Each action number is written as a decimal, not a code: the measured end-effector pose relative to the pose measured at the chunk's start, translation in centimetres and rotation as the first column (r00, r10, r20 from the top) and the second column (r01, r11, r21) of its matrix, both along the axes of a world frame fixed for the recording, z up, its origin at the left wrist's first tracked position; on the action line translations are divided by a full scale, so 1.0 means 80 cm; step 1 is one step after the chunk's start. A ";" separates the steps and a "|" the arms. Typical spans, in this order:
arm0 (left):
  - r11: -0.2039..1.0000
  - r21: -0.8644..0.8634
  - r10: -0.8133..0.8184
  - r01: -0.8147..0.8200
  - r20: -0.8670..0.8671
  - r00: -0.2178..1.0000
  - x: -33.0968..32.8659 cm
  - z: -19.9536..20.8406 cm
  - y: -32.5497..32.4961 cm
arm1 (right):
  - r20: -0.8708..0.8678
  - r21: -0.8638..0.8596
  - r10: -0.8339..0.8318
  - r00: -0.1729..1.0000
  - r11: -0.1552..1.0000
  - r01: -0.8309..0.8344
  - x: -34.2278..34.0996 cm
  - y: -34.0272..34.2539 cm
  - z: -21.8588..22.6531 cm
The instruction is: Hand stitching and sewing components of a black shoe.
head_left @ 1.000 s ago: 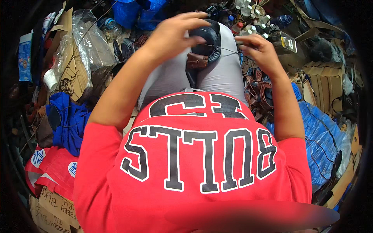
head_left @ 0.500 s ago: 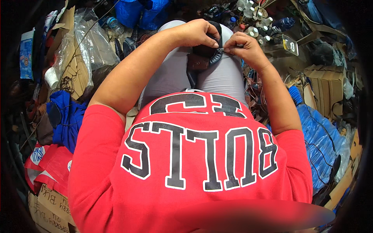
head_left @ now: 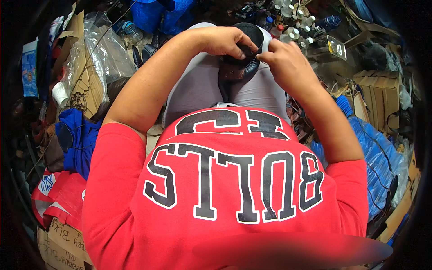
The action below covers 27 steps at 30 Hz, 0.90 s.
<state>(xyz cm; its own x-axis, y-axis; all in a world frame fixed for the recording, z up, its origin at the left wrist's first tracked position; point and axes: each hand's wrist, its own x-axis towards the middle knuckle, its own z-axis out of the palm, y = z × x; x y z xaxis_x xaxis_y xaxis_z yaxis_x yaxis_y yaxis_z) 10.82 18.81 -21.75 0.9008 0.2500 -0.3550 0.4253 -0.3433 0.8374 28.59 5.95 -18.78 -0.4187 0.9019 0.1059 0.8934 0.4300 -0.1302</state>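
Note:
A dark leather shoe (head_left: 250,69) rests on my lap between my grey-clad thighs, with a brown panel on its near side and a black rounded part beyond. My left hand (head_left: 230,41) bends over its far left side, thumb and fingers closed on the shoe. My right hand (head_left: 288,56) is close by at the shoe's right edge, thumb and forefinger pinched together. Whatever lies in that pinch is too small to make out. The fingertips of both hands are only a little apart.
Several small bottles (head_left: 294,33) with white caps stand beyond my right hand. Clear plastic bags (head_left: 110,56) and cardboard lie at left, near a blue cloth (head_left: 81,137). At right are folded cardboard (head_left: 375,92) and a blue plastic-wrapped bundle (head_left: 366,157).
My right hand has turned and moved slightly right and nearer to me. A small shiny bit at its fingertips no longer shows. My left hand keeps hold of the shoe.

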 end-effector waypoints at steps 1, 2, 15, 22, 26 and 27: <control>0.994 0.092 -0.069 0.066 0.031 0.997 0.001 0.000 0.002 | -0.005 -0.002 -0.010 1.000 1.000 0.010 -0.004 0.003 0.006; 0.981 0.180 -0.081 0.072 0.043 0.996 0.004 -0.001 0.004 | 0.067 -0.012 0.032 0.997 0.999 -0.031 -0.007 0.009 0.009; 0.600 0.574 0.324 -0.558 0.463 0.825 -0.050 -0.012 -0.047 | -0.705 -0.688 -0.621 0.344 0.717 -0.116 0.049 0.021 -0.025; 0.807 0.424 0.308 -0.410 0.291 0.906 -0.123 -0.007 -0.026 | -0.608 -0.327 -0.275 0.745 0.941 0.080 0.056 0.010 -0.087; 0.577 0.274 0.679 -0.769 0.362 0.638 -0.110 0.024 -0.017 | -0.817 -0.561 -0.517 -0.256 0.816 0.142 0.056 0.036 -0.104; 0.588 -0.259 0.790 -0.767 0.389 0.474 -0.102 0.029 -0.018 | -0.692 -0.585 -0.448 -0.566 0.808 0.077 0.053 0.042 -0.102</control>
<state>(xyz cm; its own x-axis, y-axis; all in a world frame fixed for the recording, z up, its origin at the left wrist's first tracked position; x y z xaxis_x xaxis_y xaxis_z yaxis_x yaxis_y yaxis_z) 2.62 17.39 -19.47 0.3894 0.9206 -0.0286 0.1026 -0.0125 0.9946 32.82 9.28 -26.93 0.3930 0.8750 -0.2826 -0.5799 -0.0026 -0.8147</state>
